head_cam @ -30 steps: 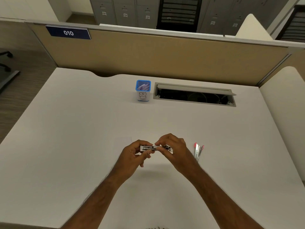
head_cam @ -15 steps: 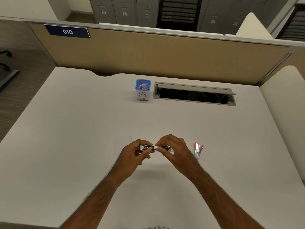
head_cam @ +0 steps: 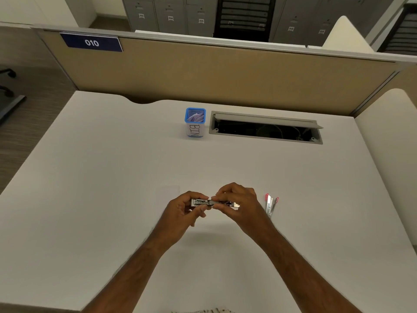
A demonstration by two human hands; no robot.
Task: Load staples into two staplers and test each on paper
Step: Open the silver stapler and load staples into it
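Observation:
A small metal stapler [head_cam: 204, 202] lies opened flat between my two hands, just above the white desk [head_cam: 112, 177], its staple channel facing up. My left hand [head_cam: 184, 211] grips its left end. My right hand [head_cam: 239, 203] pinches the middle and right part with thumb and fingers over the channel. A second stapler [head_cam: 271, 205], silver with pink ends, lies open on the desk just right of my right hand. A faint white sheet of paper [head_cam: 169, 190] lies on the desk behind my left hand.
A blue-rimmed cup labelled BIN [head_cam: 195, 123] holds white scraps at the back middle. Right of it is an open cable hatch [head_cam: 266, 129] in the desk. A tan partition [head_cam: 225, 73] closes the far edge.
Both hands stay on the stapler in almost the same spot. My right fingers have shifted slightly along the channel.

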